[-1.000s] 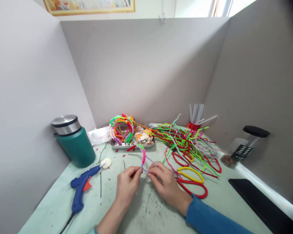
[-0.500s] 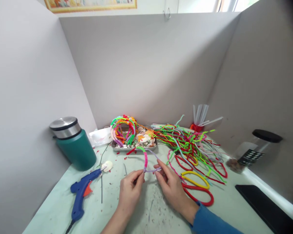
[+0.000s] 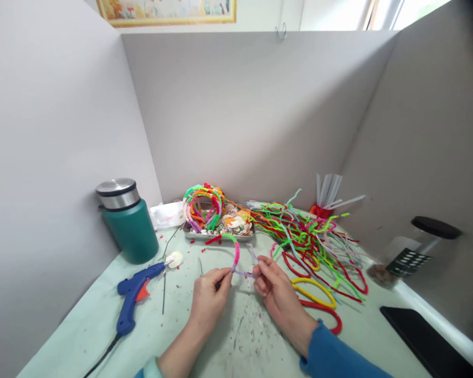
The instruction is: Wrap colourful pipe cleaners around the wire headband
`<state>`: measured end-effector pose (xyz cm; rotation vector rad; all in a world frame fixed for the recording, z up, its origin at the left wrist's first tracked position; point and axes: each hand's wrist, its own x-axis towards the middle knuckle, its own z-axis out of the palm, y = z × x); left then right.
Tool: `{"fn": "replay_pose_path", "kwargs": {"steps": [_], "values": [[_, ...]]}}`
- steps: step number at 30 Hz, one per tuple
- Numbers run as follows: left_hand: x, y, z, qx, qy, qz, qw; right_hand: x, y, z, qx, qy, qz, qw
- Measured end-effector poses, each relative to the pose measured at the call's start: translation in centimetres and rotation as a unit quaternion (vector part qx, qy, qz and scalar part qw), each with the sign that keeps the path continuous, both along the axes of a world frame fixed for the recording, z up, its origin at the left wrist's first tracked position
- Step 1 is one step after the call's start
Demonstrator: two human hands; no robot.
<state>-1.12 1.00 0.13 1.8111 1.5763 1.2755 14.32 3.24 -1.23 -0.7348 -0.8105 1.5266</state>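
My left hand [image 3: 209, 299] pinches the lower end of a curved headband [image 3: 235, 251] wrapped in pink and green pipe cleaner. My right hand [image 3: 275, 290] pinches a lilac pipe cleaner [image 3: 246, 273] that runs from the headband across to its fingers. Both hands hover just above the pale green table [image 3: 82, 331], close together near its middle. A blue sleeve covers my right forearm.
A blue glue gun [image 3: 134, 295] lies to the left, a teal flask [image 3: 128, 220] behind it. A metal tray [image 3: 216, 234] of shells and wrapped headbands [image 3: 202, 206] stands at the back. Loose pipe cleaners [image 3: 311, 236] and red and yellow hoops [image 3: 315, 294] spread right. A jar [image 3: 413, 247] and black slab [image 3: 425, 341] sit far right.
My right hand has drawn the lilac pipe cleaner sideways and closer to the headband's lower end. The left hand keeps its pinch. The camera has shifted slightly.
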Motion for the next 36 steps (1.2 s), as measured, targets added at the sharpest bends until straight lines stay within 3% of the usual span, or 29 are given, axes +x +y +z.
{"fn": "replay_pose_path", "kwargs": {"steps": [5,8,13,24,30,36], "values": [[-0.1,0.2,-0.1,0.022,-0.003,0.022,1.0,0.2,0.3,-0.3,-0.036,0.017,0.086,0.995],[-0.2,0.3,-0.2,0.023,-0.006,0.025,0.999,0.1,0.0,-0.2,-0.072,0.053,0.1,0.991],[0.0,0.3,-0.3,0.015,0.026,0.022,0.999,-0.2,-1.0,0.7,0.042,-0.013,0.06,0.997],[0.9,-0.6,-0.1,0.034,0.197,-0.028,0.979,0.0,-2.3,1.2,0.146,-0.12,0.139,0.972],[1.5,-0.9,-0.4,0.056,0.284,-0.097,0.952,0.0,-1.7,2.0,0.145,-0.086,0.102,0.98],[1.7,-0.8,-0.4,0.015,0.215,-0.105,0.971,-0.2,-1.1,2.5,0.116,-0.083,0.102,0.984]]}}
